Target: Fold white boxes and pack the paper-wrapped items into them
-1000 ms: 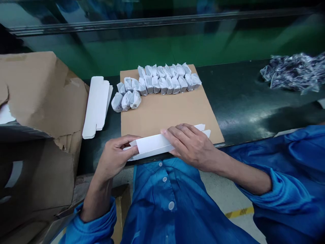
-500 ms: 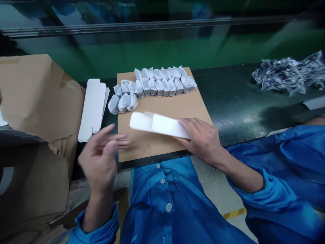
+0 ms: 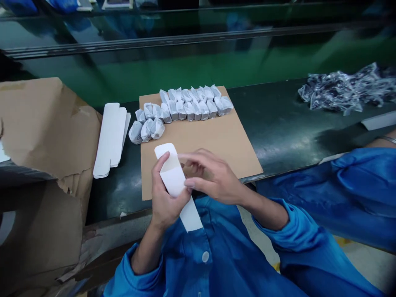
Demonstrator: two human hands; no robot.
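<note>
My left hand (image 3: 165, 206) is wrapped round a narrow white paper box (image 3: 173, 182), which slants from upper left to lower right in front of my body. A rounded flap stands out at the box's upper end. At the box's right side is my right hand (image 3: 218, 177), its thumb and index finger apart and close to the upper end; its other fingers are curled and partly hidden. Behind both hands lies a brown cardboard sheet (image 3: 213, 136). Rows of small paper-wrapped pieces (image 3: 188, 108) sit along its far side.
Flat white cartons (image 3: 108, 140) are stacked left of the sheet. A large torn cardboard box (image 3: 40, 119) stands at far left. Clear plastic bags (image 3: 346, 88) lie heaped on the dark bench (image 3: 272, 123) at right. Another person's blue sleeve (image 3: 361, 185) is at the right edge.
My left hand has come in from the left and closed on the white box. The box has turned steeper and moved nearer my body. My right hand has loosened its hold.
</note>
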